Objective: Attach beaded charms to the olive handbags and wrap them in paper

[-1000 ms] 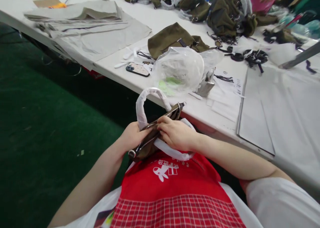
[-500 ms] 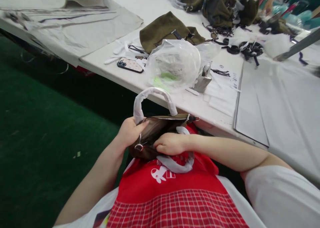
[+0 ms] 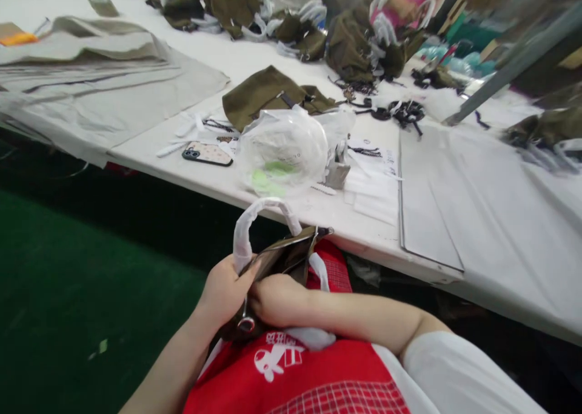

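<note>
An olive-brown handbag [image 3: 291, 244] rests against my red apron at the table's front edge, its zipped mouth open. White wrapping covers its handles; one handle [image 3: 265, 205] arches up at the far side, the other droops over the apron. My left hand [image 3: 227, 290] grips the bag's left rim beside the base of the upright handle, thumb on the inner side. Inside the mouth, near the left end, is my right hand [image 3: 277, 299], fingers curled and their tips hidden by the bag. Whatever those fingers hold cannot be seen. A metal ring [image 3: 246, 323] hangs at the bag's near left corner.
On the white table [image 3: 364, 238] lie a clear plastic bag [image 3: 284, 147], a phone [image 3: 207, 153], another olive bag [image 3: 268, 96] and black cords [image 3: 404, 114]. Stacked grey sheets [image 3: 104, 86] are at left. Several bags and a co-worker's hand [image 3: 402, 6] are farther back.
My right hand has moved left and deeper into the bag, close to my left hand. The bag's mouth looks narrower and more tilted. The view has shifted, showing more of the far table.
</note>
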### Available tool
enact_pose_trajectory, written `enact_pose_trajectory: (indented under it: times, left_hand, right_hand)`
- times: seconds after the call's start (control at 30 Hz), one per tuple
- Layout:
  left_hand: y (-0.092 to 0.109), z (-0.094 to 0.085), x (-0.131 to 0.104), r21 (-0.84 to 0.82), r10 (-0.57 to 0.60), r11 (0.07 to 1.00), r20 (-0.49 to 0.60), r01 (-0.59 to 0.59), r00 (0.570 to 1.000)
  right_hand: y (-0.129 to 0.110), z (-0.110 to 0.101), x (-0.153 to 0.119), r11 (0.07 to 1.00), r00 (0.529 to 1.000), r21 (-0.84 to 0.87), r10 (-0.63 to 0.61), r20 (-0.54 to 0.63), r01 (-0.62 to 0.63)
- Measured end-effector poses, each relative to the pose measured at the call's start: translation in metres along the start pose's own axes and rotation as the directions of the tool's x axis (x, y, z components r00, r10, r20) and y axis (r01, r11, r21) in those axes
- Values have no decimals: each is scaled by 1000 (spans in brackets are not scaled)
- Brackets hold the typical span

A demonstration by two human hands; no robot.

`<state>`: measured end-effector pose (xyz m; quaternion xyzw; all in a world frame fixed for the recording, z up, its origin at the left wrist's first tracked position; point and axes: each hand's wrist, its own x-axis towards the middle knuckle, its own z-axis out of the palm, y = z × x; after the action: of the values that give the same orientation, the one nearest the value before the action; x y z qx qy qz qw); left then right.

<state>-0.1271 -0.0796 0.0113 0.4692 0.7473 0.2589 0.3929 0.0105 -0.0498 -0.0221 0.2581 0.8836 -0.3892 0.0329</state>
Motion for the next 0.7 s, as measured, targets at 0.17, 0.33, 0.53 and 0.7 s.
enact_pose_trajectory:
  times: [0.17, 0.33, 0.53, 0.7]
  left_hand:
    - [-2, 1, 4, -61, -6, 998, 50, 9, 999]
    - [0, -3, 5, -80, 19, 997, 90, -12, 996]
    - [3, -7, 5, -126, 12, 992, 79, -2, 997]
    - [2, -6, 8, -128, 31, 991, 72, -21, 997]
  right_hand:
    - [4, 2, -5, 916, 969, -316, -234, 79, 247]
    - [12, -10, -4, 918, 990, -374, -142, -5, 130]
    - [38, -41, -9, 911, 972, -351, 172, -158, -218]
    - [36, -40, -12, 958, 987, -282, 10, -160, -55]
